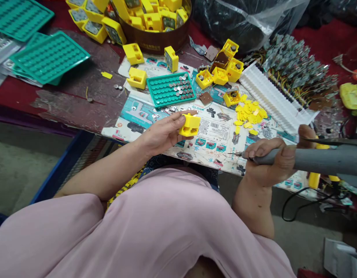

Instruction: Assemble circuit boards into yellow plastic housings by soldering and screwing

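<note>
Between the thumb and fingers of my left hand (pixel 166 129) is a small yellow plastic housing (pixel 190 125), held above the front of the cardboard sheet (pixel 215 154). My right hand (pixel 268 158) is wrapped round a grey electric screwdriver (pixel 317 160), whose thin bit points left toward the housing, apart from it. Beyond my left hand lies a green tray (pixel 166 101) with round button cells in part of its pockets. Yellow housings (pixel 137 78) stand around that tray. A pile of small yellow covers (pixel 249 112) lies on the sheet between my hands and the back.
A brown round tin (pixel 155 40) heaped with yellow housings stands at the back. Green trays (pixel 51 58) are stacked at the left. White strip holders (pixel 276 100) with wired circuit boards (pixel 300 65) lie at the right. A black cable (pixel 296 204) hangs over the right front edge.
</note>
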`<state>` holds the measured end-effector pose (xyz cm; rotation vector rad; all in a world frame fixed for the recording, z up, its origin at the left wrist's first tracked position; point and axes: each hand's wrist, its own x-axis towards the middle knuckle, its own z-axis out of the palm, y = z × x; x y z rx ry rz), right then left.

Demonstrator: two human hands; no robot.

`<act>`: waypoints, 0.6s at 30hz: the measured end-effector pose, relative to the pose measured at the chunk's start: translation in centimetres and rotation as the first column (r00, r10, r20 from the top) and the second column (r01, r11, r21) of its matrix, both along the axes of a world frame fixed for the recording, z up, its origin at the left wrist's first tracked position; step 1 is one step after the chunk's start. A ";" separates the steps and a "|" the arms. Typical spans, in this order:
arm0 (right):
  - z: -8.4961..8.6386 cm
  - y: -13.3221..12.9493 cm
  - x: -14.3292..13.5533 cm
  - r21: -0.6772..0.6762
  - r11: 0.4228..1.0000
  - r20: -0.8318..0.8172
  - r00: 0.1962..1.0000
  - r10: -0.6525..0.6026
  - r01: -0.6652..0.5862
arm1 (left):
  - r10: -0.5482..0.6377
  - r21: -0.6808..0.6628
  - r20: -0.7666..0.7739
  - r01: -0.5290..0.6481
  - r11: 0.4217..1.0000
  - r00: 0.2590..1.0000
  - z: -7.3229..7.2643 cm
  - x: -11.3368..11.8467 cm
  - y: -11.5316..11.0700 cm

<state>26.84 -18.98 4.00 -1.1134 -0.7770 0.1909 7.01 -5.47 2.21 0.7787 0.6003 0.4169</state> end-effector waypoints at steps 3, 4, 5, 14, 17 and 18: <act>-0.2 -0.3 0.0 0.011 1.000 0.000 1.000 0.009 -0.009 | -0.014 0.014 -0.044 0.014 1.000 0.999 0.1 0.4 0.0; -0.2 -0.3 0.0 0.006 1.000 -0.005 1.000 0.008 -0.008 | -0.011 0.001 -0.051 0.011 1.000 0.999 0.1 0.6 0.0; -0.2 -0.4 0.0 0.001 1.000 -0.009 1.000 0.005 -0.005 | -0.011 -0.017 -0.053 0.010 1.000 0.999 0.1 0.8 0.0; -0.1 -0.5 0.3 0.006 1.000 0.009 0.999 0.031 -0.031 | -0.021 0.646 -0.252 0.185 0.741 0.967 -0.8 1.6 -0.8; 0.0 -0.1 0.0 0.028 0.999 0.021 0.999 0.041 -0.042 | 0.074 0.894 -0.426 0.406 0.191 0.902 -1.4 2.3 -1.7; 0.0 0.1 -0.2 0.028 0.999 0.027 0.999 0.038 -0.039 | 0.090 0.890 -0.455 0.452 0.057 0.886 -1.7 2.5 -2.0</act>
